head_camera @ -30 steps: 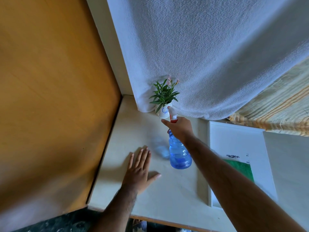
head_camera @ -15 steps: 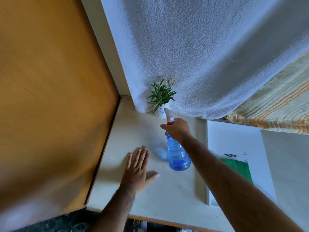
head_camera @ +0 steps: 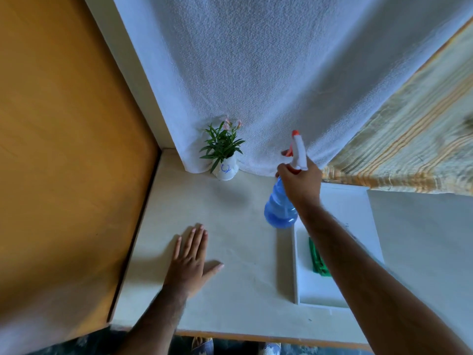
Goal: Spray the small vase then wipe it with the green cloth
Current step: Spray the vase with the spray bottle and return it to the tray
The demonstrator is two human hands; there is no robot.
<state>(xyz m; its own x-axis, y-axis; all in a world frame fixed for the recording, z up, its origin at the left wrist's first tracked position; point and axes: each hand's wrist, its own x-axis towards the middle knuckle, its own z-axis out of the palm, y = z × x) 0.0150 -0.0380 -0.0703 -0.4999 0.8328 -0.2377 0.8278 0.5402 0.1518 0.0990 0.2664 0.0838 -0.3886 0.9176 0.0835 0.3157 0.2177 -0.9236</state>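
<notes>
A small white vase (head_camera: 225, 170) with a blue mark and a green plant stands at the back of the pale table (head_camera: 230, 252), against a white towel. My right hand (head_camera: 300, 181) grips the neck of a blue spray bottle (head_camera: 280, 210) with a white and red head, held above the table to the right of the vase and apart from it. The green cloth (head_camera: 317, 260) lies in a white tray (head_camera: 340, 301), mostly hidden by my right forearm. My left hand (head_camera: 190, 260) rests flat on the table, fingers spread.
An orange wooden panel (head_camera: 71, 149) walls the left side. The white towel (head_camera: 268, 73) hangs behind the vase, with a striped yellow cloth (head_camera: 409, 144) to its right. The table's front edge runs along the bottom.
My right hand has carried the spray bottle to the right, away from the vase, toward the tray. The left hand has stayed flat on the table.
</notes>
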